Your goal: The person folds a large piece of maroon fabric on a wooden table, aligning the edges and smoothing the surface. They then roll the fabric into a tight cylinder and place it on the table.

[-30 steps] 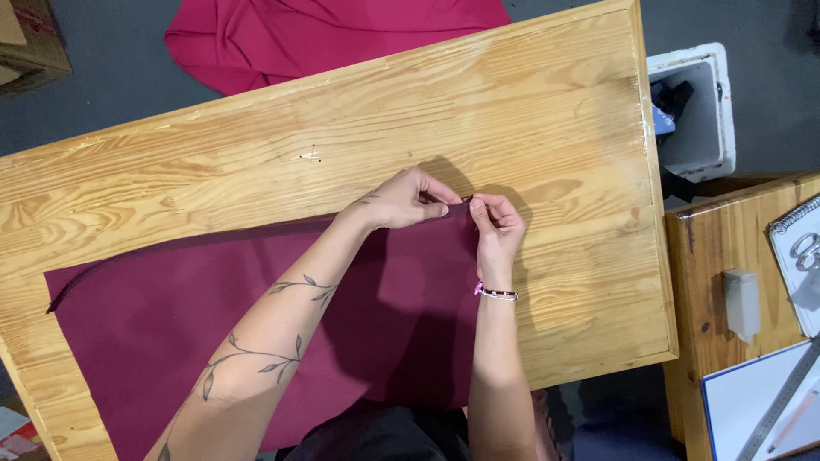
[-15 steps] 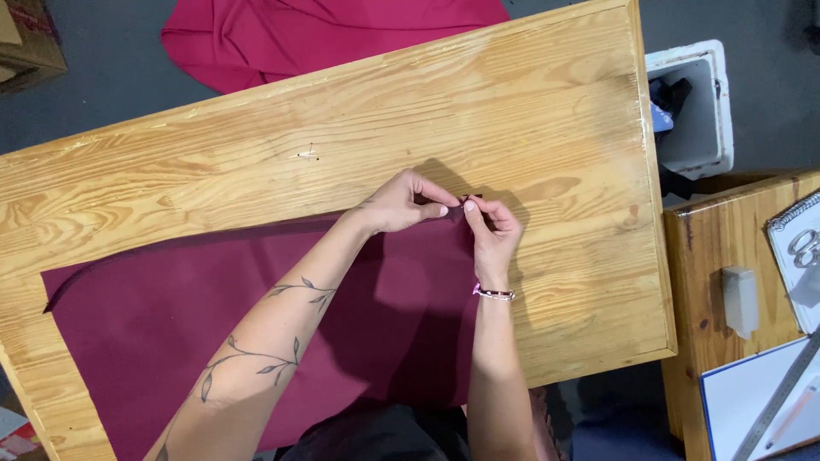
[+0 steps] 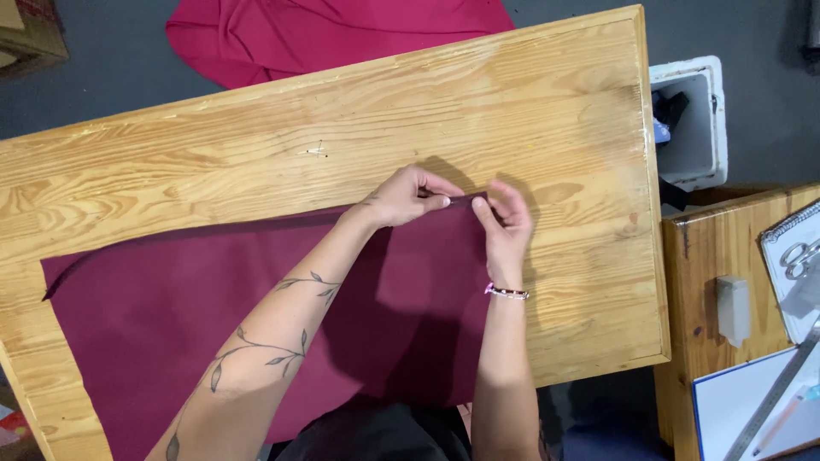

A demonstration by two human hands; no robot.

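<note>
A dark maroon cloth [image 3: 196, 316] lies flat across a pale wooden table [image 3: 359, 119], reaching from the left edge to past the middle. My left hand [image 3: 408, 195] pinches the cloth's far edge near its right corner. My right hand [image 3: 506, 224], with a bead bracelet at the wrist, pinches the same edge a little to the right, its fingers close to those of the left. Whether something small sits between the fingertips is too fine to see.
A few pins [image 3: 316, 150] lie on the bare wood beyond the hands. A brighter red cloth [image 3: 333, 34] lies on the floor past the table. A white box [image 3: 690, 124] stands at the right, beside a smaller wooden table [image 3: 726, 256] with scissors [image 3: 799, 254], notebook and ruler.
Both hands stay pinched on the cloth's far edge; the fingers have shifted only slightly. The cloth lies as before.
</note>
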